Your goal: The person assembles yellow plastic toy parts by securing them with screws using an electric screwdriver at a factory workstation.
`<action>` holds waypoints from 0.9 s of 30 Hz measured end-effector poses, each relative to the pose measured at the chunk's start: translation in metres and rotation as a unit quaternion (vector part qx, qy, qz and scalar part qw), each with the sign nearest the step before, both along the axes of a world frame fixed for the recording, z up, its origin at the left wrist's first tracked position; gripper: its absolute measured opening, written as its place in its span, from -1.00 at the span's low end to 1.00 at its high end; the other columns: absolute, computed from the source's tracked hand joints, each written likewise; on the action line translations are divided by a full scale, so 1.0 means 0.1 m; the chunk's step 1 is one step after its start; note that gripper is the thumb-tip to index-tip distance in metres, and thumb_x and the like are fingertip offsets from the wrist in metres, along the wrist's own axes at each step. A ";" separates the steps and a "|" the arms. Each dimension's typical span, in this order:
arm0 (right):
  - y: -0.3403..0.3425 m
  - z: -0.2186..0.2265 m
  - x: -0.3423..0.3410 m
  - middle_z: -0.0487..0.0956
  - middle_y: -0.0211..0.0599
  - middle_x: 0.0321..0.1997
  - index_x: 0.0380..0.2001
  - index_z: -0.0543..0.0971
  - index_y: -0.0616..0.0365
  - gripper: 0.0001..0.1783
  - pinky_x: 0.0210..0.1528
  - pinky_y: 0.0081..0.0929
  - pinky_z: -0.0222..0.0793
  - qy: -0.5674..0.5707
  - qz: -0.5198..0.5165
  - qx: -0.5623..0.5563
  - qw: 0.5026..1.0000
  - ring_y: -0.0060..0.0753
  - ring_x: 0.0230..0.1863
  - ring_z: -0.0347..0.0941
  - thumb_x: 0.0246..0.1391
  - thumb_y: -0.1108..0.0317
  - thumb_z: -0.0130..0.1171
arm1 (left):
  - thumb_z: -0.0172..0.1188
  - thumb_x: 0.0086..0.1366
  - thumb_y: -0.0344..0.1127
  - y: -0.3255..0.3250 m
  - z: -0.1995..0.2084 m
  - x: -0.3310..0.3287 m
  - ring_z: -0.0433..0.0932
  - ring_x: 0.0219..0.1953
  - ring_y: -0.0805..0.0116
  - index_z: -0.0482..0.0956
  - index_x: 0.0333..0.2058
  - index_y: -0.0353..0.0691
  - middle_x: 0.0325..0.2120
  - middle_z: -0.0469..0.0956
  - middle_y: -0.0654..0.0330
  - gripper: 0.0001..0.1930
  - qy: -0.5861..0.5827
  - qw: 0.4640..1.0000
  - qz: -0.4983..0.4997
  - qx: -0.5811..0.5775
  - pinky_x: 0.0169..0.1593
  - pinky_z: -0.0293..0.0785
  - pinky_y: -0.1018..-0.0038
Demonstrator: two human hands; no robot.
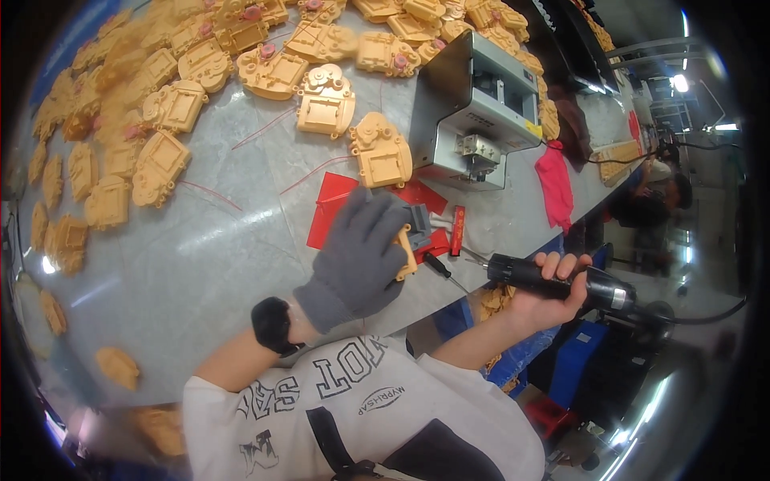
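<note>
My left hand [358, 255], in a grey knit glove, lies over a small orange-yellow plastic housing [407, 253] and holds it against a grey fixture [419, 226]; most of the housing is hidden under the glove. A silver toggle clamp with a red handle [457, 231] sits at the fixture's right side. My bare right hand [553, 282] is wrapped round a black electric screwdriver [521, 273], its bit pointing left toward the fixture and apart from it. Below the fixture lies a small black-handled screwdriver [437, 265]. Red sheet [327, 210] shows under the work.
A grey metal screw-feeder machine [473, 112] stands beyond the fixture. Many orange-yellow housings [327, 104] crowd the far and left table, some with thin red wires. A pink cloth [553, 184] hangs over the right edge. The screwdriver's black cable [706, 321] runs right. Another person [654, 192] is in the background.
</note>
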State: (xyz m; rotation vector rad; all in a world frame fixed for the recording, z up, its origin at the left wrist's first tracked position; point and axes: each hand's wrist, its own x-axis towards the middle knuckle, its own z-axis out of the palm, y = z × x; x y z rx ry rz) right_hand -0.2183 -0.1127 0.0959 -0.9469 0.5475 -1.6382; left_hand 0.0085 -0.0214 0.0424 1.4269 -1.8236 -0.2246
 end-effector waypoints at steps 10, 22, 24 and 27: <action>-0.03 -0.05 -0.01 0.29 -0.40 -0.54 -0.11 0.33 0.13 -0.68 -0.36 -0.43 0.18 0.007 0.001 0.008 1.000 -0.48 -0.56 0.24 0.05 0.28 -0.03 | 0.27 -0.24 -0.34 -0.23 0.02 -0.09 0.28 0.01 -0.02 0.36 -0.40 -0.22 -0.08 0.32 -0.03 -0.63 -0.080 0.996 0.007 0.038 0.08 0.22 0.12; -0.08 0.01 0.21 0.30 -0.38 -0.56 -0.15 0.32 0.12 -0.70 -0.39 -0.43 0.21 0.005 -0.007 0.007 1.000 -0.47 -0.59 0.24 0.03 0.32 -0.03 | 0.25 -0.21 -0.28 -0.30 -0.10 -0.15 0.28 -0.01 -0.03 0.37 -0.30 -0.18 -0.08 0.32 -0.02 -0.59 -0.063 0.998 -0.005 0.002 0.08 0.18 0.11; -0.29 0.12 0.32 0.30 -0.37 -0.58 -0.14 0.29 0.14 -0.68 -0.40 -0.45 0.20 0.016 0.024 -0.042 0.999 -0.47 -0.60 0.24 0.00 0.35 -0.03 | 0.26 -0.22 -0.26 -0.36 -0.09 -0.10 0.28 -0.01 -0.04 0.37 -0.29 -0.17 -0.07 0.32 -0.02 -0.56 -0.055 0.998 -0.006 0.022 0.08 0.18 0.11; -0.50 0.34 0.56 0.32 -0.36 -0.56 -0.16 0.28 0.18 -0.71 -0.33 -0.44 0.18 0.087 0.033 -0.102 0.990 -0.44 -0.53 0.26 0.02 0.34 -0.05 | 0.29 -0.22 -0.22 -0.24 -0.05 -0.10 0.29 -0.01 -0.04 0.38 -0.26 -0.14 -0.06 0.30 -0.02 -0.53 -0.057 0.996 0.007 0.063 0.07 0.19 0.11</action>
